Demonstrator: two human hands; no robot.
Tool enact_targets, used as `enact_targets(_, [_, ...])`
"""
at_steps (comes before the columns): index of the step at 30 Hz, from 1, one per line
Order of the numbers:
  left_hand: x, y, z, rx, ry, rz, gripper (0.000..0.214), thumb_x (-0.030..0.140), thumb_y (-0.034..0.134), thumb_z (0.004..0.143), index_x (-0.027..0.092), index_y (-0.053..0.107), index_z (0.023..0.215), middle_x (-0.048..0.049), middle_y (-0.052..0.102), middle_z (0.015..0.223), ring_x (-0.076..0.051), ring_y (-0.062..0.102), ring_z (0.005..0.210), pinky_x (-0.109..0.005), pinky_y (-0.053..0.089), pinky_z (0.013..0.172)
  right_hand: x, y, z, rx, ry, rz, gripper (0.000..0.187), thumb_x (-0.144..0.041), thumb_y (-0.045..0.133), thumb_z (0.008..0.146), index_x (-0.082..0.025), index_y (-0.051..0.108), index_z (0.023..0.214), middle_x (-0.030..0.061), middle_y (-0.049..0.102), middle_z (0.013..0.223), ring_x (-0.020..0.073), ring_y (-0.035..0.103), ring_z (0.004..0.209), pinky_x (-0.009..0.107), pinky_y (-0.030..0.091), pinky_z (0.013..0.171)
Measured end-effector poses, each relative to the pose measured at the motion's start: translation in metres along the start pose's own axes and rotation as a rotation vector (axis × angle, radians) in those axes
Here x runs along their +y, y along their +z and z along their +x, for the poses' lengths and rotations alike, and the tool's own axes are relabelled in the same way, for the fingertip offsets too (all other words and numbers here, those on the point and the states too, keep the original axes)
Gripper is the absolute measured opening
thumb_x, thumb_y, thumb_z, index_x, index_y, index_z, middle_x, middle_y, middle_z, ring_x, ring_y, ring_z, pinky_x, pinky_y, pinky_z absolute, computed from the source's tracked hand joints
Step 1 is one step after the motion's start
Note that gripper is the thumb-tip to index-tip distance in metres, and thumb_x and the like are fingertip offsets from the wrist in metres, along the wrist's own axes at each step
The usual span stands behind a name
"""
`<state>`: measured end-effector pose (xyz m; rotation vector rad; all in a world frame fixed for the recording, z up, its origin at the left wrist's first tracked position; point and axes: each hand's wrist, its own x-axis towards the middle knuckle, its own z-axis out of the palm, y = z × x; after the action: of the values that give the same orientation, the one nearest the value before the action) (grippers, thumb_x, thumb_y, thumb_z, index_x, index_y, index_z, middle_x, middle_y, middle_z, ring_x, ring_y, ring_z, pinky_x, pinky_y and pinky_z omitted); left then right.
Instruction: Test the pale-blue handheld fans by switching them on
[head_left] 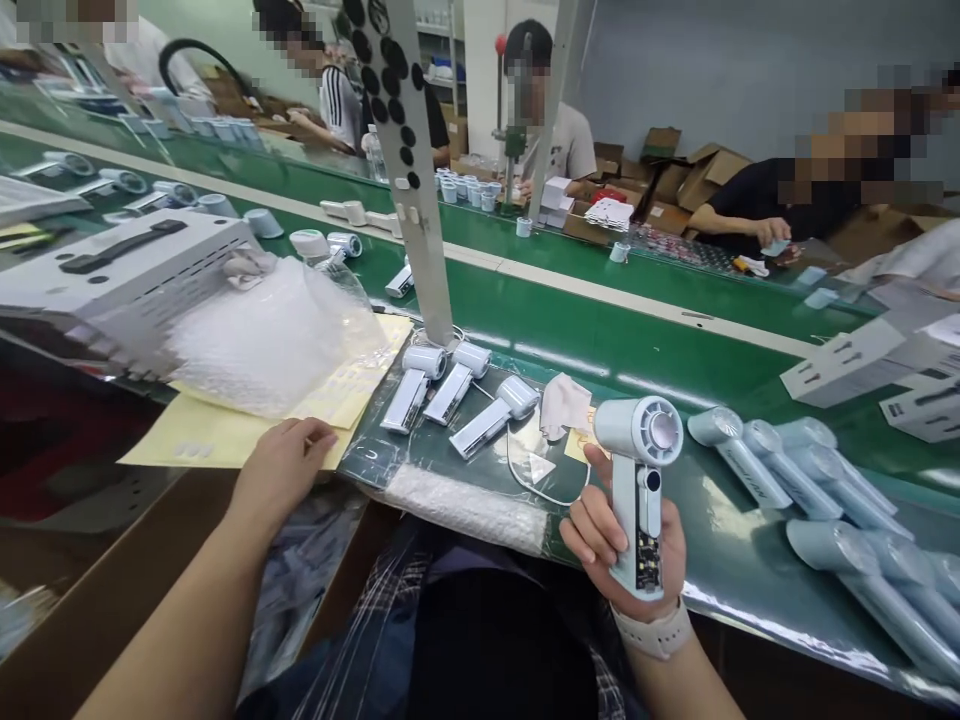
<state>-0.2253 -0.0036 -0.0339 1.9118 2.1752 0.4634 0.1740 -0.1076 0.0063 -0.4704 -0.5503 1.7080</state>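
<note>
My right hand (630, 545) is wrapped round the handle of a pale blue handheld fan (626, 480), held upright above the bench edge. The fan's round head faces right, and a circuit board shows in the open lower handle. My left hand (289, 455) rests at the edge of a yellow sticker sheet (225, 430), fingers curled together; what they pinch, if anything, is hidden. Between the hands, several handheld fans (480, 425) lie on the green bench. A pale cloth (564, 405) and a white cable (536, 490) are near the right hand.
Clear plastic bags (277, 330) cover part of the yellow sheet beside a white box (127, 270). More fans (814, 460) lie in rows at right. A metal post (420, 230) rises from the bench. Across the green conveyor (600, 310), several people work among cardboard boxes (705, 175).
</note>
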Motion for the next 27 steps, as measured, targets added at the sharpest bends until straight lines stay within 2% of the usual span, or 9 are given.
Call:
enact_targets(3, [0.023,-0.002,0.005,0.106,0.032,0.167,0.033,0.038,0.037,0.101,0.021,0.065,0.095,-0.0135,0.071,0.105,-0.033,0.063,0.106,-0.043,0.048,0.1,-0.003,-0.003,-0.009,-0.061,-0.01,0.049,0.048,-0.054,0.054,0.094,-0.025,0.078,0.125,-0.0078,0.03,0.054,0.012,0.02,0.047,0.029,0.034,0.054])
enact_targets(6, [0.057,0.007,0.019,0.191,0.118,0.178,0.039,0.041,0.036,0.104,0.016,0.066,0.109,-0.0182,0.072,0.12,-0.034,0.062,0.119,-0.045,0.044,0.113,-0.008,-0.007,-0.018,-0.043,-0.065,0.039,0.047,-0.051,0.053,0.094,-0.022,0.079,0.122,-0.006,0.036,0.056,0.0122,0.023,0.049,0.029,0.035,0.055])
enact_targets(9, [0.088,0.02,0.036,0.092,0.119,0.177,0.05,0.048,0.037,0.104,0.01,0.06,0.127,-0.0261,0.067,0.132,-0.041,0.061,0.127,-0.051,0.047,0.109,-0.015,-0.012,-0.029,0.066,-0.171,-0.076,0.045,-0.051,0.052,0.095,-0.022,0.079,0.118,-0.0029,0.044,0.06,0.0138,0.032,0.053,0.031,0.038,0.059])
enact_targets(12, [0.105,0.029,0.044,-0.012,0.051,0.143,0.054,0.048,0.034,0.104,0.006,0.053,0.132,-0.0293,0.067,0.129,-0.045,0.064,0.122,-0.052,0.051,0.1,-0.02,-0.016,-0.04,0.221,-0.279,-0.269,0.042,-0.05,0.055,0.097,-0.02,0.078,0.115,0.0007,0.054,0.067,0.0153,0.042,0.06,0.033,0.042,0.063])
enact_targets(15, [0.107,0.031,0.046,-0.016,0.016,0.079,0.051,0.046,0.041,0.102,0.008,0.049,0.135,-0.0251,0.069,0.13,-0.044,0.064,0.127,-0.052,0.051,0.103,-0.022,-0.016,-0.048,0.3,-0.335,-0.36,0.039,-0.049,0.057,0.098,-0.02,0.078,0.114,0.0013,0.057,0.069,0.0153,0.045,0.062,0.033,0.044,0.065])
enact_targets(21, [0.1,0.038,0.047,-0.014,0.017,-0.029,0.062,0.046,0.054,0.098,0.008,0.039,0.144,-0.0255,0.064,0.139,-0.043,0.06,0.135,-0.056,0.048,0.113,-0.02,-0.013,-0.046,0.275,-0.347,-0.367,0.041,-0.051,0.056,0.098,-0.02,0.077,0.116,0.0012,0.059,0.069,0.0154,0.047,0.062,0.033,0.044,0.065])
enact_targets(27, [0.095,0.047,0.049,0.046,0.162,-0.054,0.052,0.038,0.051,0.097,0.009,0.047,0.141,-0.0228,0.061,0.14,-0.039,0.058,0.134,-0.055,0.046,0.118,-0.019,-0.013,-0.042,0.269,-0.326,-0.448,0.04,-0.051,0.056,0.099,-0.023,0.074,0.12,0.0015,0.061,0.072,0.0176,0.05,0.064,0.034,0.043,0.065])
